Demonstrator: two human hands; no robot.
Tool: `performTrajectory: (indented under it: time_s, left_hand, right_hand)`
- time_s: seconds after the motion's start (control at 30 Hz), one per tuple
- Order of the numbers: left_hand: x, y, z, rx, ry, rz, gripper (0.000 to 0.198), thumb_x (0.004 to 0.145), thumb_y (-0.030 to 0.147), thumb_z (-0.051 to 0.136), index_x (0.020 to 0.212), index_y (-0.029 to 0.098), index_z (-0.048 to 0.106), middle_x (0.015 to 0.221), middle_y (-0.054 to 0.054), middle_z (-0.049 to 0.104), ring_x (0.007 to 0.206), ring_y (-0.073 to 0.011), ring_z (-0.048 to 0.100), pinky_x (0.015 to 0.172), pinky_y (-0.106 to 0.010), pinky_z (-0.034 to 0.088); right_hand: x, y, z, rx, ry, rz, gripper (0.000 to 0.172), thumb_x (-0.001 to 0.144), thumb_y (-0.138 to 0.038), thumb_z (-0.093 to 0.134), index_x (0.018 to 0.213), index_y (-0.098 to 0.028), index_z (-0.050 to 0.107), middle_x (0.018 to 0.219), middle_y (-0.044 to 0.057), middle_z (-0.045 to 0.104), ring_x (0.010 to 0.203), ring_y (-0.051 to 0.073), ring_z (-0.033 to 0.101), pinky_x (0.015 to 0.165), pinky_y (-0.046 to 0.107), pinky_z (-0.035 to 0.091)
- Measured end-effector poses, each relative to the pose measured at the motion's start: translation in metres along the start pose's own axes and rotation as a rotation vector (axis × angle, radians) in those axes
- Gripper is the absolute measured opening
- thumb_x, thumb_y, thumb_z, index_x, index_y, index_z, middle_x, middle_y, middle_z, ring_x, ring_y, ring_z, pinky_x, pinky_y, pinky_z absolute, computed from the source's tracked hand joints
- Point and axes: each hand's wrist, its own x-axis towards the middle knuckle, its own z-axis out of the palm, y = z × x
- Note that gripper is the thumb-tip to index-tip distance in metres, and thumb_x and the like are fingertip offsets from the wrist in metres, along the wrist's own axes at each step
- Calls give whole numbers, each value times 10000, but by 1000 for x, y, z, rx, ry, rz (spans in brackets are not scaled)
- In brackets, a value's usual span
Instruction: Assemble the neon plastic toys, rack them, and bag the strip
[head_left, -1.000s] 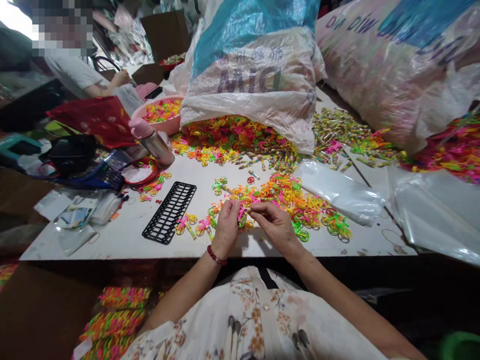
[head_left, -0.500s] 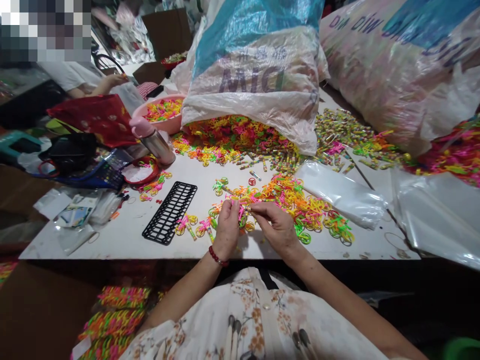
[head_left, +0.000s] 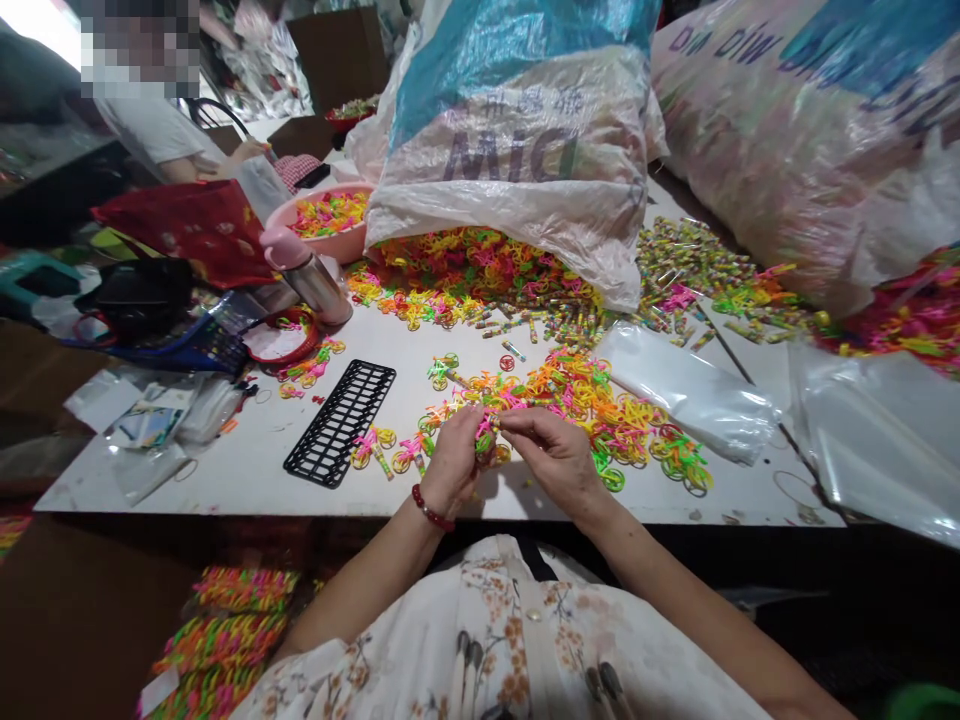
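Observation:
My left hand (head_left: 455, 455), with a red bead bracelet at the wrist, is closed around a small pink and green plastic toy bicycle (head_left: 486, 432). Thumb and fingers of my right hand (head_left: 553, 452) are pinched together at that bicycle's right side; what they grip is too small to make out. Both hands are just above the near part of the white table (head_left: 247, 460). Around them lies a loose pile of colourful plastic bicycle parts (head_left: 622, 410). Left of my left hand are a few toy bicycles (head_left: 373, 447) with small tubes and a black plastic rack (head_left: 341, 424).
A big woven sack (head_left: 517, 130) spills parts at the back, beside many small tubes (head_left: 690, 255). Clear plastic bags (head_left: 690, 385) lie on the right. A pink-lidded bottle (head_left: 311, 275), a pink basin (head_left: 349, 240) and a red basket (head_left: 300, 350) stand left. Another person (head_left: 165, 130) is back left.
My left hand has turned slightly, so more of the toy bicycle shows between my hands. The right hand remains pinched close to it. The view has shifted a little.

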Motion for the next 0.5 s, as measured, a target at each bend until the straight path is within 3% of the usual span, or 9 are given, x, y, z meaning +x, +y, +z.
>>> performTrajectory:
  time_s: [0.07,0.2,0.27,0.37,0.5]
  left_hand:
    - [2,-3,0,-9,-8,-1,363,808,493,608,687,209,418,517,82,349,422,-72,297,439,-227,266]
    - [7,-13,-5,164,174,187,326,827,468,599,707,199,459,605,57,420,515,-85,382,507,-228,339]
    - [12,-14,-11,262,195,248,332,832,477,590,703,196,471,645,43,443,578,-99,407,558,-235,370]
    - [20,-4,-24,335,197,300,340,851,514,557,751,195,493,707,31,486,654,-115,438,624,-237,392]
    - [34,22,-42,390,246,313,361,857,570,512,796,214,504,689,42,489,633,-124,433,614,-238,369]
  right_hand:
    - [1,-4,2,-57,-17,-35,147,873,-192,625,973,-240,720,941,40,730,866,167,676,782,308,546]
    - [2,-15,9,-149,-40,-173,169,890,-149,575,944,-235,710,914,51,726,849,169,668,768,310,543]
    - [4,-17,11,-186,-78,-232,191,907,-140,542,954,-235,702,929,53,725,863,167,665,778,306,540]
    - [16,-13,4,-272,-134,-268,196,926,-215,563,1084,-239,677,986,53,726,906,181,650,825,331,525]
    - [62,9,-18,-541,-57,-248,269,946,-304,543,1164,-188,648,1068,107,700,1002,228,604,921,393,469]
